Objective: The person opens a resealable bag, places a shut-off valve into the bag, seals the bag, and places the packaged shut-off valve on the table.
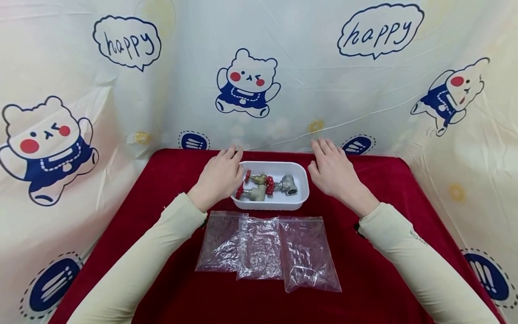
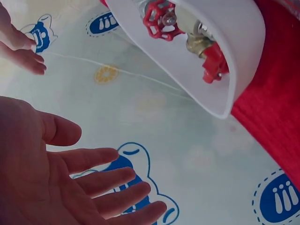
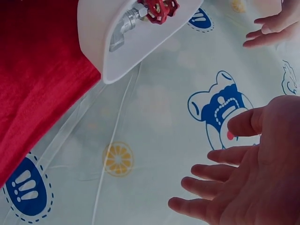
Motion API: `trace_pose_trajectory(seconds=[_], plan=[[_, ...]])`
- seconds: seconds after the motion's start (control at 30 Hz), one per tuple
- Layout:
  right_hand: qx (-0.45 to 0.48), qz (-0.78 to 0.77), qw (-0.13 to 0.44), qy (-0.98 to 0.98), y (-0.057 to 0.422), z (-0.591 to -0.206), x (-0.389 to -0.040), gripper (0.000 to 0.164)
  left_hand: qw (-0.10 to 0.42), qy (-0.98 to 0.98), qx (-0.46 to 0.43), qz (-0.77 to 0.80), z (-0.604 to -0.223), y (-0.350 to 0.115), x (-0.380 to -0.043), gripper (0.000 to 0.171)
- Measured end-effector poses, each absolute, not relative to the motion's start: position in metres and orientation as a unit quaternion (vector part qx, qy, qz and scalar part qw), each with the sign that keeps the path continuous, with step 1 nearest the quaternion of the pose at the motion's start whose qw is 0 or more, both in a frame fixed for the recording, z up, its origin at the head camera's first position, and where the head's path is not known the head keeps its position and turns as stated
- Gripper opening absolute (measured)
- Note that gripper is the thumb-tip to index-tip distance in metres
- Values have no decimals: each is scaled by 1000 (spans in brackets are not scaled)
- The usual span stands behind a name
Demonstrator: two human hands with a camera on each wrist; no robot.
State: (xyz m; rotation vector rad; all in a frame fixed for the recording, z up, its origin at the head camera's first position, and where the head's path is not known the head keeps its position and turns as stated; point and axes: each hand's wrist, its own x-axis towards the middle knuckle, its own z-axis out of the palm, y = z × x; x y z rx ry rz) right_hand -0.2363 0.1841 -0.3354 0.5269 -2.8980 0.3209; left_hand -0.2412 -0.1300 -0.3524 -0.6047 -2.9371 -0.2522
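Note:
A white plastic tray (image 1: 270,206) stands between my two hands, with several valves and pipe fittings in it. Among them are a brass valve (image 1: 259,179) with a red handle, a pale grey valve (image 1: 257,193) and a silver tee-shaped fitting (image 1: 289,184); red handwheels (image 1: 270,185) show near the middle. My left hand (image 1: 220,175) is at the tray's left side, overlapping its edge in the head view. Off the right side is my right hand (image 1: 335,173). In the wrist views the fingers of the left hand (image 2: 103,183) and right hand (image 3: 225,173) are extended, holding nothing.
Three clear zip bags lie in a row in front of the tray: a left bag (image 1: 221,243), a middle bag (image 1: 260,249) and a right bag (image 1: 309,254). Dark red cloth (image 1: 170,288) covers the table. A printed curtain (image 1: 299,103) hangs behind and at both sides.

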Motion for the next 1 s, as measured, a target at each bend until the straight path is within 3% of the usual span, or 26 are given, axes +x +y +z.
trace_pose_trajectory(seconds=[0.57,1.0], plan=[[183,120,108,-970,187,-353,-223,59,118,-958,-241,-100,-362,-113,-222,21],[165,120,94,-974,195,-365,-208,50,83,-956,-260,-107,-367,-93,-204,26]])
